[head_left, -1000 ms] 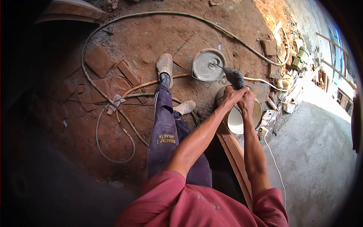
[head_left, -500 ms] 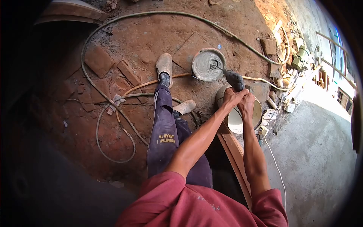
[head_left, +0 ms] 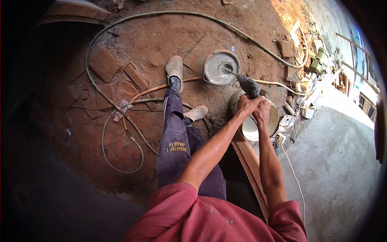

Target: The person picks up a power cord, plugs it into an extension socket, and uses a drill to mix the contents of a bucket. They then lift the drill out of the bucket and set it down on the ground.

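Observation:
My left hand (head_left: pixel 246 105) and my right hand (head_left: pixel 263 109) are both closed around the rear of a dark power drill (head_left: pixel 248 85), side by side. From the drill a thin mixing rod (head_left: pixel 231 72) slants into a bucket (head_left: pixel 206 77) of wet grey mix (head_left: pixel 217 65). Ring-shaped ridges and a hollow mark the mix around the rod; the rod's lower end is hidden in it. The drill's handle is mostly covered by my fingers. Beneath my hands stands a pale, wide-mouthed bucket (head_left: pixel 250 132), partly hidden by my wrists.
A long hose (head_left: pixel 173 13) loops over the dirt floor, and an orange hose (head_left: pixel 161 86) passes by my shoes. Wooden planks (head_left: pixel 249 163) lie beneath my arms. Broken bricks (head_left: pixel 136 76) are at left. A white cord (head_left: pixel 296 177) crosses the concrete; a green motor-like machine (head_left: pixel 319 60) stands at right.
The ridges in the grey mix have changed shape, and the hollow around the rod looks deeper. My hands and the drill stay almost in place.

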`<state>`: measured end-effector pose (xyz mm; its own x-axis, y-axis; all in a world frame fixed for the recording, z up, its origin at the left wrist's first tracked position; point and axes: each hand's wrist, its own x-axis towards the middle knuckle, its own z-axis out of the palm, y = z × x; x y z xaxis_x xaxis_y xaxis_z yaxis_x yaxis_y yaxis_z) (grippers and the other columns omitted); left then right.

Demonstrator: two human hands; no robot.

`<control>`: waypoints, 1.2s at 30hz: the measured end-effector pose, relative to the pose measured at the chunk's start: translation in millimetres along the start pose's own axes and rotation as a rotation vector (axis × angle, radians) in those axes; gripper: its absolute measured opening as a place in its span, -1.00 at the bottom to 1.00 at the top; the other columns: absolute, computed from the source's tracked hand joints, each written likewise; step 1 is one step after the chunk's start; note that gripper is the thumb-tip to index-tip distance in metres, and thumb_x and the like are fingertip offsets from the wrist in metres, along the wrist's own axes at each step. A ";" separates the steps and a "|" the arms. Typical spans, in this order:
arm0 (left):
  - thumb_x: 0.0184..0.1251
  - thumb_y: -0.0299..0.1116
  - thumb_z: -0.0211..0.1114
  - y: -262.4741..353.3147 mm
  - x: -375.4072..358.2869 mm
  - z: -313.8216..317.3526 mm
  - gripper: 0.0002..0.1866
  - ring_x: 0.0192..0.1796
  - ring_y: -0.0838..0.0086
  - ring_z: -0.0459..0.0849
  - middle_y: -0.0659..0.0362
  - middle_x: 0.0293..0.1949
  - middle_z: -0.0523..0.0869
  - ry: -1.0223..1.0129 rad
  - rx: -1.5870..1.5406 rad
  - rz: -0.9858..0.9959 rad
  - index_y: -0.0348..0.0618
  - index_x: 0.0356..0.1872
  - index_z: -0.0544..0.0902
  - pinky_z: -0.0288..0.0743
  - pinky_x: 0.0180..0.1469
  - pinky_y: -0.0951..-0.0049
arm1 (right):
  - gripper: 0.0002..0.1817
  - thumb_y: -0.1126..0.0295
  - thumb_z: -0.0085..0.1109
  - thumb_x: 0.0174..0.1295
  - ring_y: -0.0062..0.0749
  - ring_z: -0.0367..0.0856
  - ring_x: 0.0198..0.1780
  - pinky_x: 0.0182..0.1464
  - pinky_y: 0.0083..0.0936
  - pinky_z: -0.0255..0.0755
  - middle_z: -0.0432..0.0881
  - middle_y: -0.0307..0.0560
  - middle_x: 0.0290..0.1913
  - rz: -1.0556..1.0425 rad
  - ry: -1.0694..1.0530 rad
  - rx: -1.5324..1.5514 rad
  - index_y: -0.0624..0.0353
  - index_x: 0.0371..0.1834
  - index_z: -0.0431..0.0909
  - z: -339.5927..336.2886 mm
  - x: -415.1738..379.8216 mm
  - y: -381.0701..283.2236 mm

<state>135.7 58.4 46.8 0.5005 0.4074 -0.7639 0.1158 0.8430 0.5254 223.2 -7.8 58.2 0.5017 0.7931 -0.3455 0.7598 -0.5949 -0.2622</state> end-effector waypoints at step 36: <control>0.04 -0.09 0.43 -23.3 7.1 2.4 -0.61 -0.39 0.46 0.68 0.12 -0.42 0.75 0.065 -0.143 0.017 -0.29 -0.41 0.70 0.53 -0.30 0.39 | -0.60 0.16 0.17 0.10 0.13 0.59 -0.44 -0.35 -0.15 0.43 0.58 0.28 -0.51 -0.030 -0.024 -0.041 0.39 -0.50 0.50 6.3 2.2 -2.7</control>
<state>138.6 40.8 30.0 0.4440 0.4403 -0.7804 -0.0181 0.8751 0.4835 219.6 -5.3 52.4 0.4692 0.8067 -0.3594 0.7908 -0.5649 -0.2355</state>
